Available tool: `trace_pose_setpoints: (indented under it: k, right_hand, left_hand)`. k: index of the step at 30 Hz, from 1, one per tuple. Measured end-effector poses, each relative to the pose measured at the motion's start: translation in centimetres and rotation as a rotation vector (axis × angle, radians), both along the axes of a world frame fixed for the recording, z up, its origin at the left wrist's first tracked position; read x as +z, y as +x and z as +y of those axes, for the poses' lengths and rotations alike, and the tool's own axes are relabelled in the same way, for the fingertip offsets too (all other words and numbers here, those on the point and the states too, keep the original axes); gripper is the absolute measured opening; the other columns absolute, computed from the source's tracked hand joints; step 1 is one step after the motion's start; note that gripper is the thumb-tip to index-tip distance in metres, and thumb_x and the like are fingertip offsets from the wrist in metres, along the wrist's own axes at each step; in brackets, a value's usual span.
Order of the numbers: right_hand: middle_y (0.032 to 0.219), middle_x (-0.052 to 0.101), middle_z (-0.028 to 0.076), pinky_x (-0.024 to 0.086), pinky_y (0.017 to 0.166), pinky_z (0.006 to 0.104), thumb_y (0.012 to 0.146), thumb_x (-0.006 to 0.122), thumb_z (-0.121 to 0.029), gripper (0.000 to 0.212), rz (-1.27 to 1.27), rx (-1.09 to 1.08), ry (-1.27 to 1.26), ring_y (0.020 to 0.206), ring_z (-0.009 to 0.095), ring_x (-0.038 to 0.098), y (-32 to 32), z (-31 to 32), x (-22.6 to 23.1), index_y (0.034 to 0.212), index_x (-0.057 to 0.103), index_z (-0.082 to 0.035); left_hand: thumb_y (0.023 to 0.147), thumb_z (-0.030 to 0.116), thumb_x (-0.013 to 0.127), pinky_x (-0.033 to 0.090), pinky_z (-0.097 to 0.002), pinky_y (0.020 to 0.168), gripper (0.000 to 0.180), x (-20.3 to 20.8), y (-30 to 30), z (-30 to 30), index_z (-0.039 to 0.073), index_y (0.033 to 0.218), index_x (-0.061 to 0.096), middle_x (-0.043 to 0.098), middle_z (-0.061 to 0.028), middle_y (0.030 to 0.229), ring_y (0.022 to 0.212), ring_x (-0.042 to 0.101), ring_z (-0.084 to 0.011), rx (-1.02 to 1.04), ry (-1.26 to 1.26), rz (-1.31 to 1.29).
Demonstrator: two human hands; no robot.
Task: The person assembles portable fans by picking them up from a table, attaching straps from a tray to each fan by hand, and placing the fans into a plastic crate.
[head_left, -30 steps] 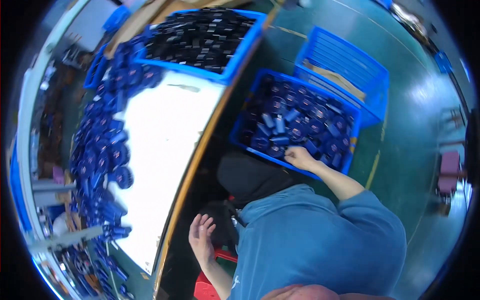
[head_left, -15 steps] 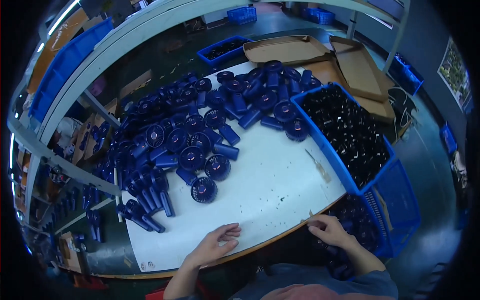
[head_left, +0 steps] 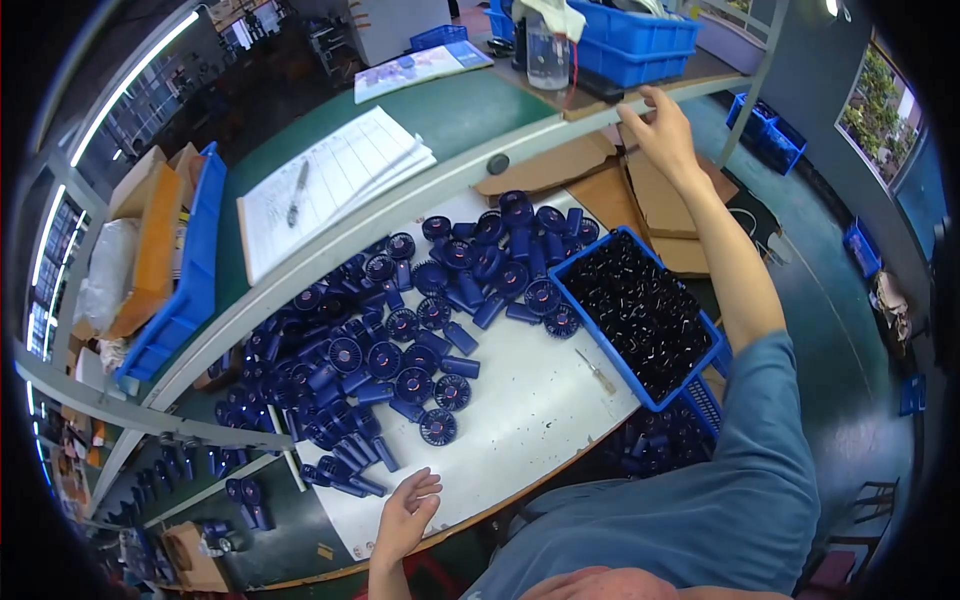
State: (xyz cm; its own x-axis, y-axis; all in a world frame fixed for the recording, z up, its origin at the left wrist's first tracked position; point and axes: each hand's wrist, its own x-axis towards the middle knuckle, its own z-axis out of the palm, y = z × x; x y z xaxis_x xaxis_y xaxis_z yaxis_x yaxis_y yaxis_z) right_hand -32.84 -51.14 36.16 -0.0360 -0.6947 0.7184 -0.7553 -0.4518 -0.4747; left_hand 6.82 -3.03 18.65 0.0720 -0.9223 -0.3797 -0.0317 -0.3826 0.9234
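Note:
My right arm is stretched far forward, with my right hand (head_left: 660, 132) at the front edge of a raised shelf (head_left: 480, 108). Its fingers are apart and nothing shows between them. Close by lies a dark flat object (head_left: 597, 86), and a clear bottle (head_left: 547, 55) of liquid stands to its left. My left hand (head_left: 405, 515) hovers at the near edge of the white worktable (head_left: 500, 440), fingers loosely spread and holding nothing. Beyond it, dark blue handheld fans (head_left: 438, 427) lie heaped across the table's left and far parts.
A blue crate (head_left: 640, 388) of small black parts stands on the table's right side. Beside it lies a slim tool with a pale handle (head_left: 600, 375). On the shelf are a clipboard with papers (head_left: 320, 190) and a blue bin (head_left: 640, 50). Cardboard trays (head_left: 660, 210) lie behind.
My right hand has gone from the table's near edge up and forward to the raised shelf. The view has tilted up, showing the shelf top. My left hand stays near the table edge.

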Motion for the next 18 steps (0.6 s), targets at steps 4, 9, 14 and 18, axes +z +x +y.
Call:
trace_pose_setpoints:
  k: [4, 9, 14, 18]
  right_hand:
    - [0.117, 0.061, 0.027, 0.045, 0.098, 0.0475, 0.084, 0.069, -0.039, 0.061, 0.177, -0.156, 0.164, 0.113, 0.043, 0.056, 1.9, -5.8, 1.6, 0.131, 0.053, -0.003]
    - [0.106, 0.067, 0.025, 0.048, 0.095, 0.0465, 0.081, 0.07, -0.027, 0.047, 0.192, -0.151, 0.198, 0.104, 0.039, 0.062, 0.7, -6.8, 2.1, 0.118, 0.062, 0.001]
    - [0.092, 0.069, 0.017, 0.054, 0.071, 0.0362, 0.084, 0.065, -0.025, 0.038, -0.167, 0.107, 0.258, 0.078, 0.027, 0.068, -0.9, 1.6, 5.1, 0.109, 0.064, 0.004]
    - [0.092, 0.064, 0.012, 0.055, 0.058, 0.0287, 0.09, 0.062, -0.019, 0.03, -0.76, 0.869, 0.887, 0.066, 0.018, 0.064, 3.4, 12.8, 5.6, 0.109, 0.062, 0.003]
  left_hand:
    - [0.092, 0.007, 0.062, 0.048, -0.0323, 0.096, 0.052, 3.9, -0.7, 0.2, -0.005, 0.139, 0.044, 0.058, -0.0178, 0.129, 0.117, 0.06, -0.0236, 0.034, -0.016, 0.019]
    - [0.093, 0.009, 0.062, 0.049, -0.036, 0.097, 0.052, 5.9, -0.5, 0.2, -0.006, 0.138, 0.043, 0.058, -0.0181, 0.127, 0.116, 0.06, -0.0255, 0.084, -0.036, 0.005]
    - [0.092, 0.01, 0.063, 0.05, -0.0365, 0.095, 0.054, 7.6, -0.7, -2.6, -0.005, 0.139, 0.042, 0.057, -0.0171, 0.129, 0.114, 0.06, -0.0254, 0.101, -0.211, -0.038]
    - [0.087, 0.004, 0.066, 0.051, -0.0343, 0.092, 0.07, 12.6, -4.1, -10.8, 0.002, 0.148, 0.032, 0.038, -0.0185, 0.146, 0.115, 0.06, -0.0252, 0.063, -0.616, -0.249]
